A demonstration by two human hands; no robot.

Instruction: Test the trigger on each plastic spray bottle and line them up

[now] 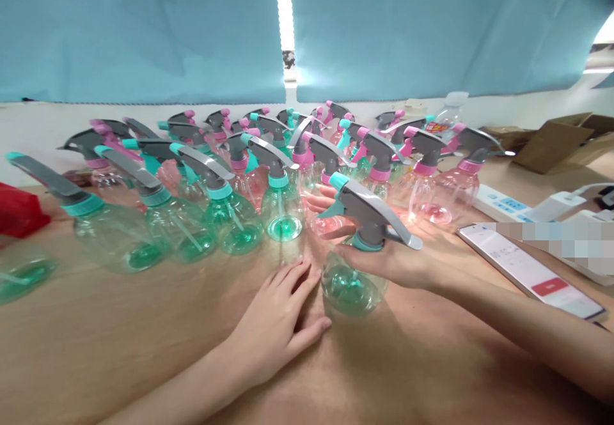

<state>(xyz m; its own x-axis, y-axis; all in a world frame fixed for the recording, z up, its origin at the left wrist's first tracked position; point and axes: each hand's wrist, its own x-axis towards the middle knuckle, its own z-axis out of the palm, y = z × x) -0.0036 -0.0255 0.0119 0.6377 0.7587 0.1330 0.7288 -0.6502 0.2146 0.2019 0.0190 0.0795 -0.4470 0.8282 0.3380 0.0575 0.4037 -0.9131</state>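
My left hand (275,319) lies palm down on the wooden table (158,342), fingers stretched and thumb apart, holding nothing. Just right of it is a green, see-through spray bottle (355,284) with a grey and turquoise trigger head. My right hand (378,262) has this bottle by its neck, the thumb across the front and the fingers reaching round behind. Whether its base touches the table is unclear. Nearest behind the hands are another green spray bottle (283,211) and a pink spray bottle (378,179), both upright.
Several more green and pink spray bottles crowd the back of the table; a green bottle (118,233) stands front left. To the right are a phone (532,271), a power strip (503,204) and a cardboard box (551,140). Something red (22,211) lies at left.
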